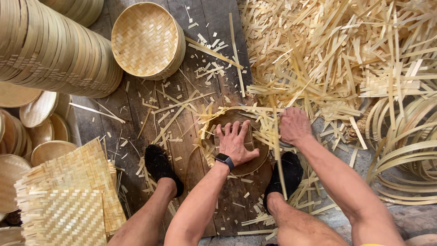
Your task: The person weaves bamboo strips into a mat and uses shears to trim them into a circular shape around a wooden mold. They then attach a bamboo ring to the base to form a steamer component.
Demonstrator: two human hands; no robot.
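Observation:
My left hand lies flat, fingers spread, pressing a small wooden block onto a round wooden form on the plank floor; a dark watch sits on that wrist. A fringe of woven bamboo strips sticks out around the form's far and left edge. My right hand is closed at the form's right rim among loose bamboo strips, and what it grips is hidden. My feet in black socks rest on either side of the form.
A finished woven bamboo tray lies at top centre. Long stacks of trays fill the top left. Flat woven mats are piled at bottom left. A heap of bamboo offcuts and coiled bamboo hoops sit right.

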